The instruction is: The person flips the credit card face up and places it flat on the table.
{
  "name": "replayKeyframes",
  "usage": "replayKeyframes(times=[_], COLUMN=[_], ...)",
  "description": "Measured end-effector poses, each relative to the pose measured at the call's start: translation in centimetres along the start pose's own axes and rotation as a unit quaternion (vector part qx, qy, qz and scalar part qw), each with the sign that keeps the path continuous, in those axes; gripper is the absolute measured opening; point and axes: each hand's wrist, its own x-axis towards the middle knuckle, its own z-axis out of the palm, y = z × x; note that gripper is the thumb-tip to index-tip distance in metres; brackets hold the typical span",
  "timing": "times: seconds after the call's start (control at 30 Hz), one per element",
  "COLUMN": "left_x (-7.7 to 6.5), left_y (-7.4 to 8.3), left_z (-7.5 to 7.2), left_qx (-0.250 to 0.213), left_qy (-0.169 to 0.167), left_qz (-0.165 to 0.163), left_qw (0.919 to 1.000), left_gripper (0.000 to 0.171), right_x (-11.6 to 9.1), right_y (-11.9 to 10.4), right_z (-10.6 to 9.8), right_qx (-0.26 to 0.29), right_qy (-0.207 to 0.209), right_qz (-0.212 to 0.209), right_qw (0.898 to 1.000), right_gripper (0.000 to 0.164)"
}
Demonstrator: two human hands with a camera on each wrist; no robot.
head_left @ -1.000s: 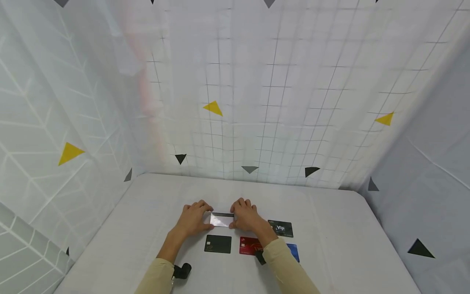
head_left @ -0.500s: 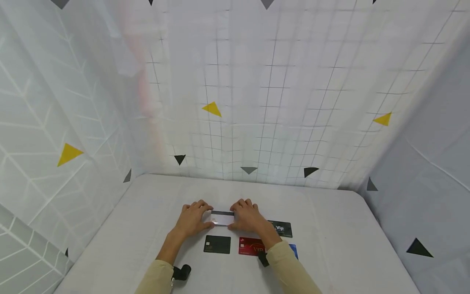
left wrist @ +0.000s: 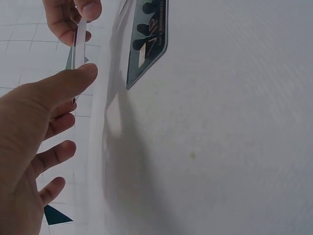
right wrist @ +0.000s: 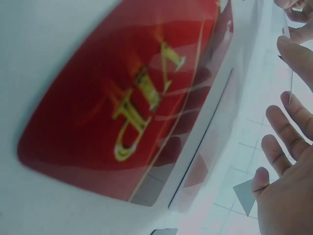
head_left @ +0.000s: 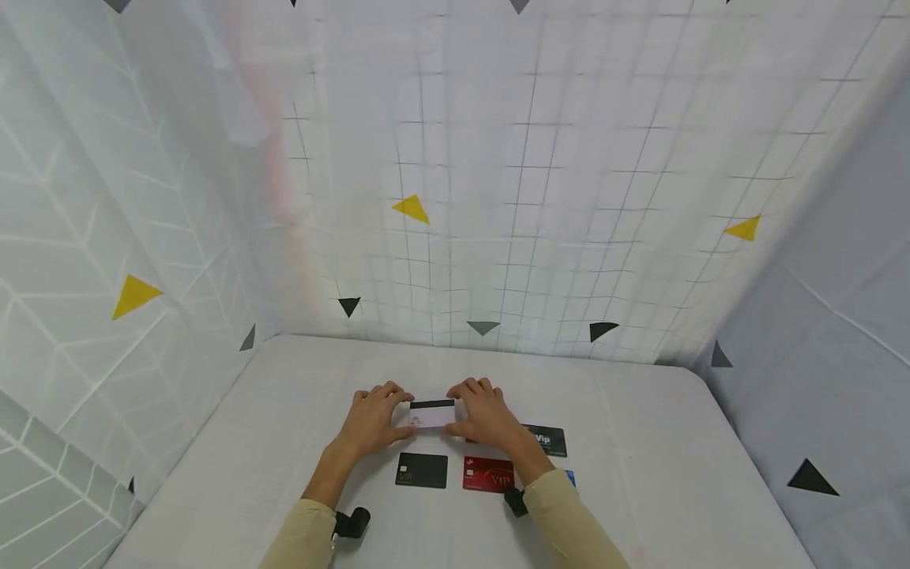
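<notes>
A white bank card (head_left: 432, 416) with a black magnetic stripe along its far edge is held between my two hands, its back facing me. My left hand (head_left: 371, 420) pinches its left end with thumb and index finger; the other fingers stand apart from it. At the right end, my right hand (head_left: 486, 415) grips it the same way. Seen from the left wrist, the card (left wrist: 79, 44) shows nearly edge-on, tilted up over the table. A dark green VIP card (head_left: 422, 470) and a red VIP card (head_left: 488, 474) lie nearer to me.
A black Vip card (head_left: 549, 440) lies right of my right wrist. Part of a blue card (head_left: 571, 477) shows past the right sleeve (head_left: 569, 518), which covers the rest. White patterned cloth (head_left: 512, 237) hangs behind the white table (head_left: 668, 442).
Both hands have raised the white card slightly, and it has moved a little away from me. The right hand has shifted slightly right. The cards lying on the table have stayed put.
</notes>
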Motion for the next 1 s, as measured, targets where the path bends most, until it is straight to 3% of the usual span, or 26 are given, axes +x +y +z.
replayKeyframes(times=[0.43, 0.6, 1.0], left_x=[0.2, 0.0, 0.1], left_y=[0.0, 0.2, 0.7], left_z=[0.5, 0.6, 0.7], left_qx=[0.005, -0.022, -0.072], left_qy=[0.007, -0.010, -0.046], left_qz=[0.018, 0.018, 0.030], left_qw=[0.9998, 0.9995, 0.9959], left_gripper=[0.056, 0.053, 0.053], right_x=[-0.2, -0.1, -0.1], right_y=[-0.5, -1.1, -2.2], right_z=[-0.6, -1.0, -1.5], right_qx=[0.034, 0.050, 0.135], right_qy=[0.032, 0.041, 0.009], right_qz=[-0.038, -0.060, -0.072], right_qw=[0.998, 0.996, 0.988], right_gripper=[0.059, 0.057, 0.052])
